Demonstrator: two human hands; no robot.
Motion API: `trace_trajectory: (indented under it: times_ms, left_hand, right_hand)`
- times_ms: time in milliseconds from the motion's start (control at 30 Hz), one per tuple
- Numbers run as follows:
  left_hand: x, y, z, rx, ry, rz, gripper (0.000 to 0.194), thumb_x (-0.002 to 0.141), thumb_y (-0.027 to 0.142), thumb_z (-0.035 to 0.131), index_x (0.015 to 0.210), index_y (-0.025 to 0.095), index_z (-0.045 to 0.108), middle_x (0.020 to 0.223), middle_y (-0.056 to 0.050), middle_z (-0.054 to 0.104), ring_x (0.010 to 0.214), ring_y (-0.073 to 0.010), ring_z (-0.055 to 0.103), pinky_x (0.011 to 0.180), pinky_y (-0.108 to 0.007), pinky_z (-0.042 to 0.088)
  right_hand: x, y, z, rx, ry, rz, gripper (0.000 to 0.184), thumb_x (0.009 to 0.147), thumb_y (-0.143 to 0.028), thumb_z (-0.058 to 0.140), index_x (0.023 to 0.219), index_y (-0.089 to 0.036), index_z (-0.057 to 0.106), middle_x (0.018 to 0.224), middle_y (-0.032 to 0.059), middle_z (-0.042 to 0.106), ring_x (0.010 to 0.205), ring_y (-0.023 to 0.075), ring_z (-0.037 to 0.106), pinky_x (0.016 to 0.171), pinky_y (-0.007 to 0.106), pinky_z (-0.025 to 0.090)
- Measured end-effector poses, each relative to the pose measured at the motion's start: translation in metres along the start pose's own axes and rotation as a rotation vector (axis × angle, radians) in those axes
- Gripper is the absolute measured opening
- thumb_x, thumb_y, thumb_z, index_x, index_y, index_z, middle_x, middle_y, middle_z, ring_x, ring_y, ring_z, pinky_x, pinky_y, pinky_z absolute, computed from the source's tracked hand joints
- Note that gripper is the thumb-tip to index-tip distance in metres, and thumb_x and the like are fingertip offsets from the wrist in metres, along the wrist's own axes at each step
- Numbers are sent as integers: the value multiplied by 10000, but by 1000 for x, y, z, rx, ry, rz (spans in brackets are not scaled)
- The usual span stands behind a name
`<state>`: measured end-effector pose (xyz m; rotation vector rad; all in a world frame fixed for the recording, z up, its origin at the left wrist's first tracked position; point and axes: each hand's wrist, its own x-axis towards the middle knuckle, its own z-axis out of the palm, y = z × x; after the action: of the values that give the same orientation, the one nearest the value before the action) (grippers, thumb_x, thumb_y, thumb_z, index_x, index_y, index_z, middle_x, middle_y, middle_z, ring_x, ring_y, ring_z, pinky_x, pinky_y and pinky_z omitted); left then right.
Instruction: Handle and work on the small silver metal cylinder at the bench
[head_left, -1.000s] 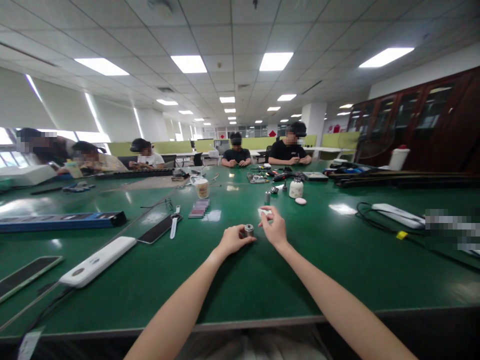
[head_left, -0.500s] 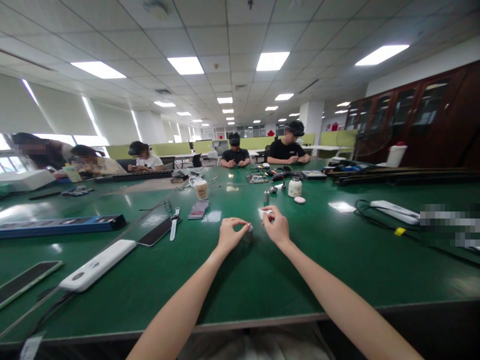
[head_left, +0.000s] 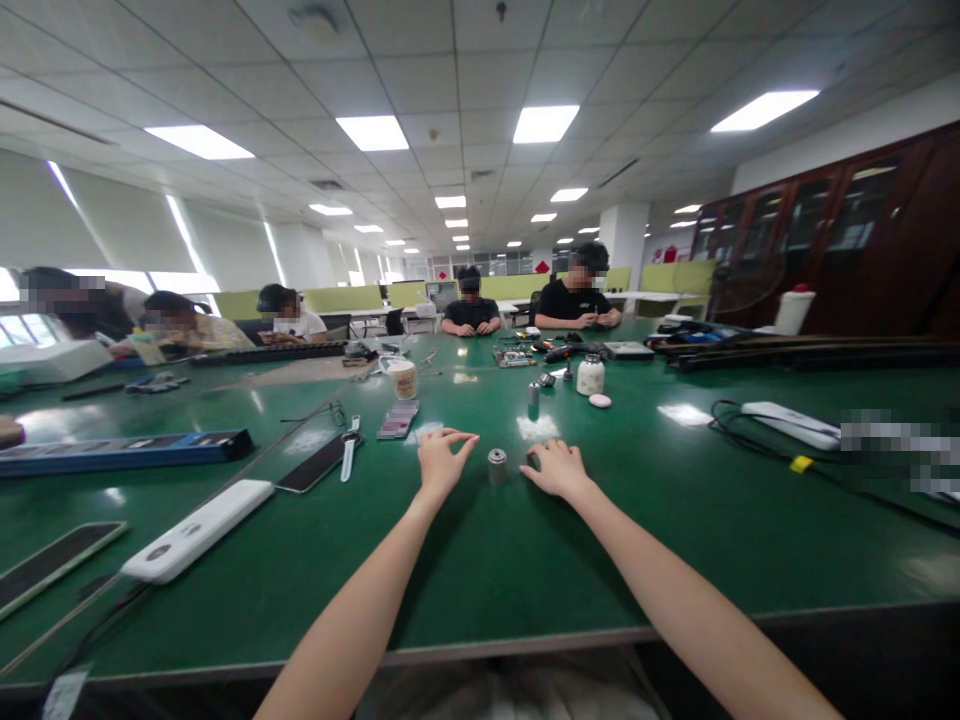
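Observation:
A small metal cylinder (head_left: pixel 497 468) with a dark ring on its top stands upright on the green table, between my two hands. To its left is my left hand (head_left: pixel 442 462), thumb and index fingertips pressed together, apart from the cylinder. Anything in that pinch is too small to make out. On the right, my right hand (head_left: pixel 556 468) rests low at the tabletop, fingers spread and thumb apart from the index finger. A dark patch shows between them; I cannot tell whether it is an object or shadow. Beyond it stands a second metal cylinder (head_left: pixel 533 393).
A white jar (head_left: pixel 590 376) and its pink lid (head_left: pixel 599 401) are at back right. Left are a paper cup (head_left: pixel 403 379), purple case (head_left: pixel 397 420), watch (head_left: pixel 349 448), black phone (head_left: pixel 313 463) and white power strip (head_left: pixel 199 530). Several people sit around the table.
My left hand has come off the near cylinder and moved left, leaving its top uncovered. My right hand has dropped toward the tabletop, and its pinched fingers have spread.

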<state>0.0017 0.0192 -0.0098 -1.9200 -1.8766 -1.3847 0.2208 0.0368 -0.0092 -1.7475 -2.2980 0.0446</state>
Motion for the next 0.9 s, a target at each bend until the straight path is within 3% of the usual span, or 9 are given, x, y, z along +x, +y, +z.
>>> trace_trajectory:
  times_ms: [267,533,667,767,900]
  left_hand:
    - [2,-36,-5,259,-263,-256,315,780,543,607,961,332,757,1147,-82,648,1119,-356,447,906,-480,373]
    - [0,-34,-4,260,-211,-224,261,780,506,621,896,323,766,1109,-94,652,1119,-374,453,905,-523,361]
    - [1,-18,-2,51,-86,-21,252,844,432,583,897,251,750,980,-77,704,1041,-289,538,903,-431,413]
    - [-2,-1,5,-157,-95,183,222,869,377,571,896,218,724,919,-45,726,937,-213,605,882,-343,443]
    - [-8,12,15,-249,-154,210,185,869,344,580,886,212,709,885,-27,731,872,-192,636,812,-307,463]
  right_hand:
    - [0,0,-2,11,3,-11,396,863,-497,509,1137,-240,636,1193,125,585,1163,303,479,937,441,327]
    - [-1,0,-3,5,2,-10,382,850,-473,534,1139,-244,636,1200,120,586,1160,302,485,936,442,337]
    - [-1,-1,-4,4,-4,-9,386,849,-471,534,1145,-245,634,1201,119,587,1162,301,486,936,440,341]
    - [-2,-1,-3,2,3,-6,384,847,-467,536,1147,-248,634,1204,119,586,1165,304,485,936,441,343]
    - [-2,-2,-3,-7,-1,-3,386,846,-465,539,1155,-253,632,1201,119,588,1166,307,485,929,437,350]
